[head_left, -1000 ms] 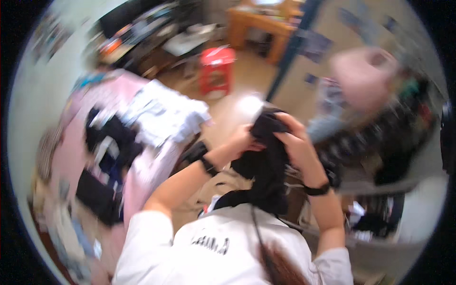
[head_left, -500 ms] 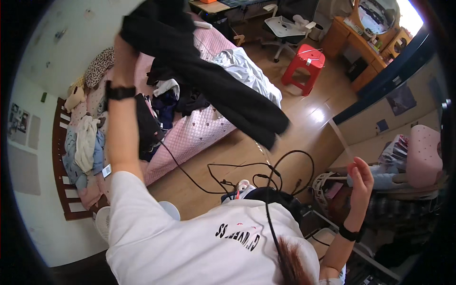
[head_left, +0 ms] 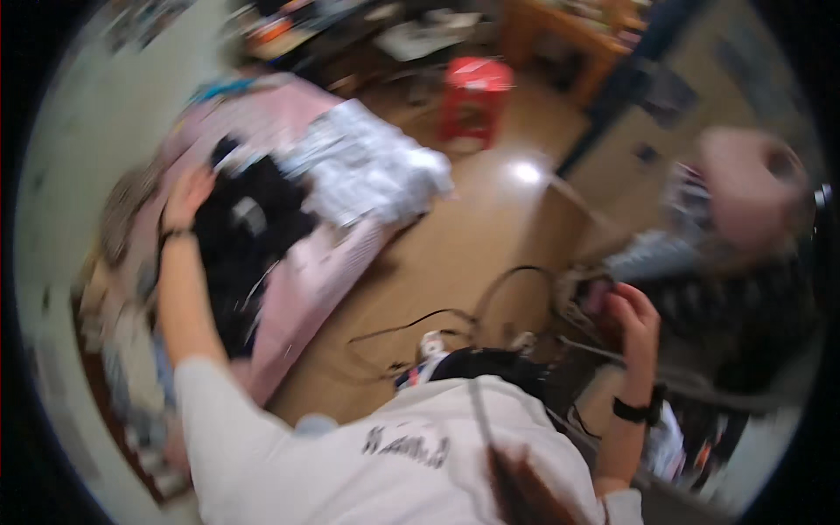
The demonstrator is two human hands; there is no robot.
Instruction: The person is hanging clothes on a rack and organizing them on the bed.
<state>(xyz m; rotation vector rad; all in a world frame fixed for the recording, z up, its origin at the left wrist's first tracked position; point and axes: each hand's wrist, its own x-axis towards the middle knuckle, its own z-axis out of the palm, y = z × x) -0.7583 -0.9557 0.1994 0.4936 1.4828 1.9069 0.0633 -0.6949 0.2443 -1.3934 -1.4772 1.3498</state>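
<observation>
My left hand is over the bed at the left, blurred, its fingers stretched out at the edge of a heap of black clothes. It looks open, and I see no cloth gripped in it. A small pale patch shows on the heap. Just right of the dark clothes lies a crumpled white and pale-blue garment. On the right side, my right hand is raised with fingers extended and nothing visible in it. Black bands circle both wrists.
The pink-covered bed fills the left side. A red stool stands on the wooden floor. Black cables loop close to my body. A pink rounded object and stacked things crowd the right.
My left hand has come down from its raised position, and the black trousers it held up are no longer in the air. The view has shifted and blurred. My right hand stays raised.
</observation>
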